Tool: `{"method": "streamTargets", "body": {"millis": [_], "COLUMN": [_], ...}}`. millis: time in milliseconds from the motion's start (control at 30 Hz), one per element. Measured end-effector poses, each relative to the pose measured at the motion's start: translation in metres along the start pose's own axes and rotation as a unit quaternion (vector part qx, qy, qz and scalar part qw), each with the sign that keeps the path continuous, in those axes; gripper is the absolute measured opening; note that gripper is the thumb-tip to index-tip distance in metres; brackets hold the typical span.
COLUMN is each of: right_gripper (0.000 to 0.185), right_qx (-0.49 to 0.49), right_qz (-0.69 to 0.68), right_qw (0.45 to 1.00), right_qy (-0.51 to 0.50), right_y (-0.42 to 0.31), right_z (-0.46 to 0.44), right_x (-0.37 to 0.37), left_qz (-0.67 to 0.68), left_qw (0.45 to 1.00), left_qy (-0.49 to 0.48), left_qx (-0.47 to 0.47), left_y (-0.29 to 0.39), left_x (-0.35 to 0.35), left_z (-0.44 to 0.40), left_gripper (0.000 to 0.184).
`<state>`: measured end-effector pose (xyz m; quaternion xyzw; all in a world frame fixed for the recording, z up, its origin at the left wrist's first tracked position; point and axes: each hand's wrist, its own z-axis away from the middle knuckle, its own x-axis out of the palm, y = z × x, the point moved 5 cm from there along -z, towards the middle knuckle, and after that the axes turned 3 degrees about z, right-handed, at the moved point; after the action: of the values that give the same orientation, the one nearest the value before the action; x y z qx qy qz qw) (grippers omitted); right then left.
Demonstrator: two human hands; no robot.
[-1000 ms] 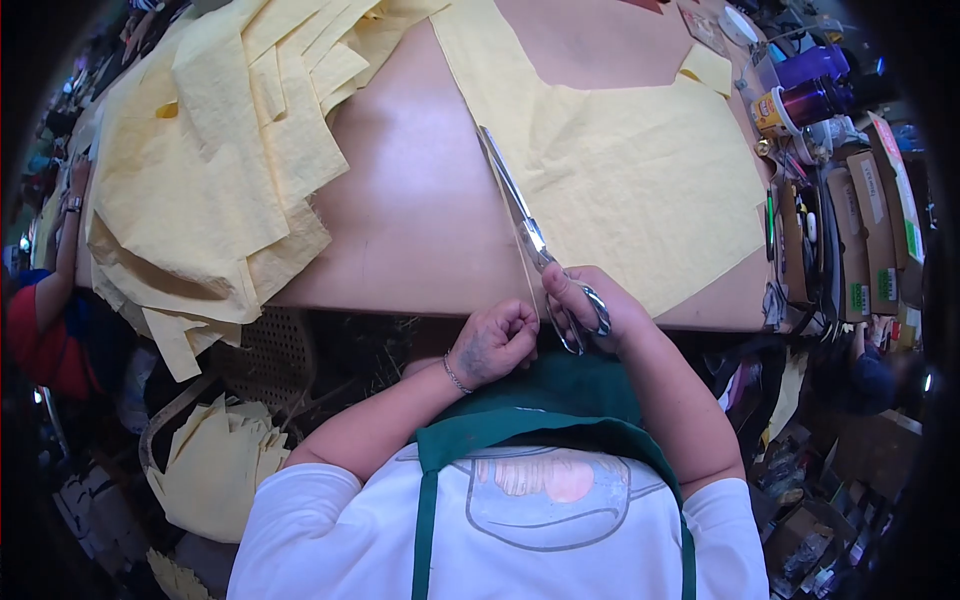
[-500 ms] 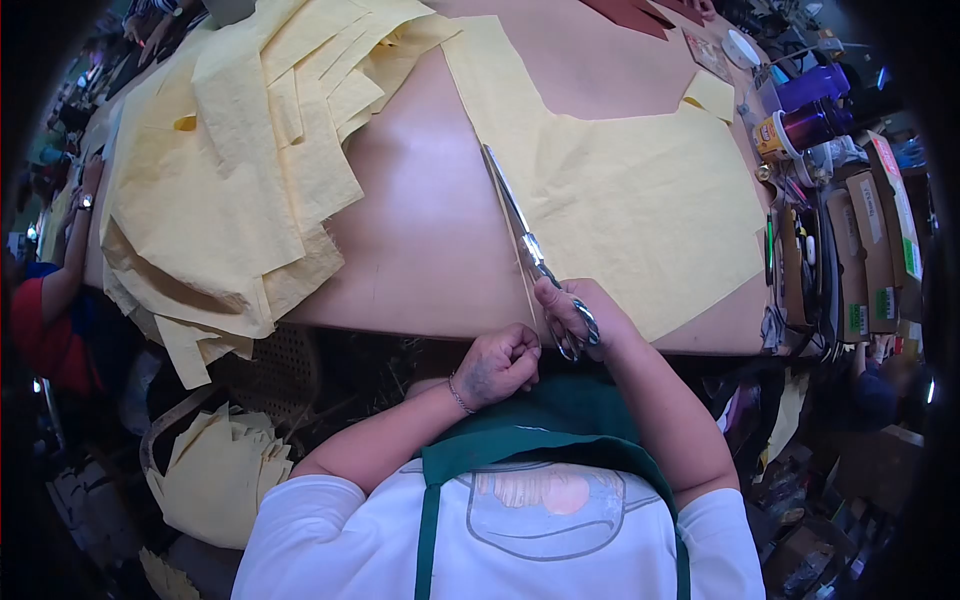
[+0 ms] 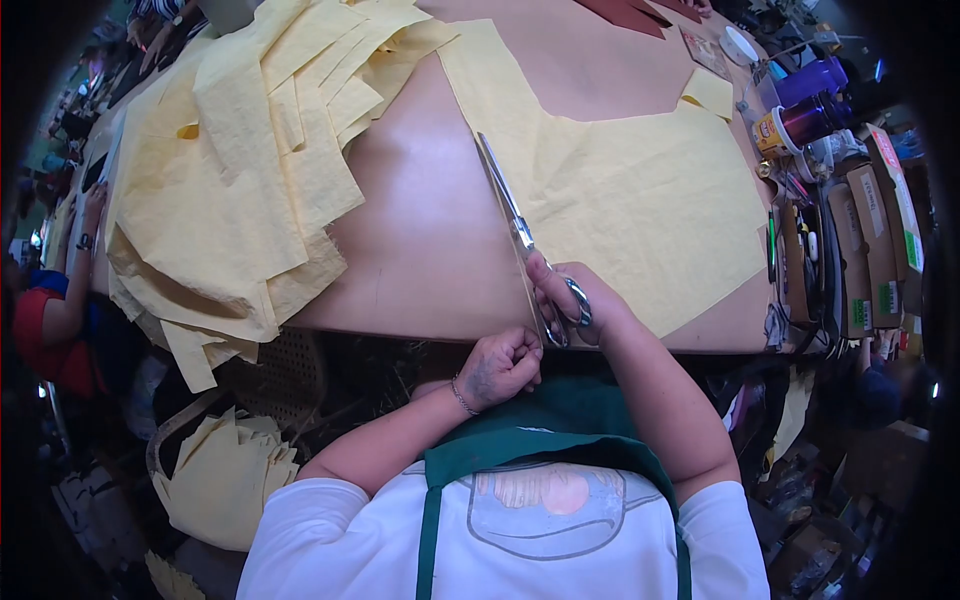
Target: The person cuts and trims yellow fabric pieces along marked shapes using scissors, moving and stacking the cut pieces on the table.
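Observation:
A large pale yellow sheet (image 3: 640, 210), which looks like cloth or leather, lies flat on the table. My right hand (image 3: 598, 300) grips the handles of long metal scissors (image 3: 505, 190), thumb and fingers wrapped around the loops. The blades point away from me along the sheet's left edge and look nearly shut. A narrow yellow strip (image 3: 530, 288) runs down beside the scissors to my left hand (image 3: 497, 366). That hand is closed in a pinch on the strip's lower end at the table's front edge, and its fingers hide the tip.
Heaped yellow pieces (image 3: 215, 190) cover the table's left side, overhanging the edge. More yellow pieces (image 3: 225, 475) sit on a chair below. Cardboard boxes (image 3: 860, 240), a purple bottle (image 3: 812, 82) and a yellow-labelled tub (image 3: 775, 135) line the right. A person in red (image 3: 45, 330) is at left.
My right hand and the scissors have moved a little forward along the sheet's left edge. My left hand stays nearly in place, still pinching the strip.

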<state>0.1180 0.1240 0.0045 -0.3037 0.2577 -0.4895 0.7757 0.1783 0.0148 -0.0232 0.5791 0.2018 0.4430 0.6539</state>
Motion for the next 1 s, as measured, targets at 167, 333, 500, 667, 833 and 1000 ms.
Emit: {"method": "streamTargets", "body": {"millis": [167,333,500,667,833,1000], "right_gripper": [0.061,0.062,0.071,0.065,0.065,0.067], "right_qx": [0.021,0.039,0.024,0.003,0.002,0.005], "right_qz": [0.016,0.049,0.107,0.075,0.038,0.064], "right_qw": [0.999,0.998,0.993,0.997,0.999,0.998], "right_qy": [0.022,0.033,0.03,0.029,0.015,0.03], "right_y": [0.0,0.001,-0.003,-0.009,-0.022,-0.016], "right_z": [-0.007,-0.006,-0.01,-0.026,-0.026,-0.034], "right_x": [0.0,-0.003,-0.01,-0.013,-0.01,-0.015], "left_qz": [-0.02,-0.029,-0.025,0.014,0.025,0.046], "left_qw": [1.0,0.999,0.999,1.0,1.0,0.999], "left_qy": [0.0,-0.002,0.004,0.009,0.009,-0.004], "left_qx": [0.005,0.023,0.025,0.006,0.009,-0.018], "left_y": [0.002,0.004,0.003,-0.002,-0.003,-0.003], "left_x": [-0.001,-0.001,-0.001,-0.001,-0.001,0.0], "left_z": [-0.001,0.0,0.0,0.0,0.0,0.0], "left_gripper": [0.006,0.006,0.009,0.009,0.008,0.006]}}
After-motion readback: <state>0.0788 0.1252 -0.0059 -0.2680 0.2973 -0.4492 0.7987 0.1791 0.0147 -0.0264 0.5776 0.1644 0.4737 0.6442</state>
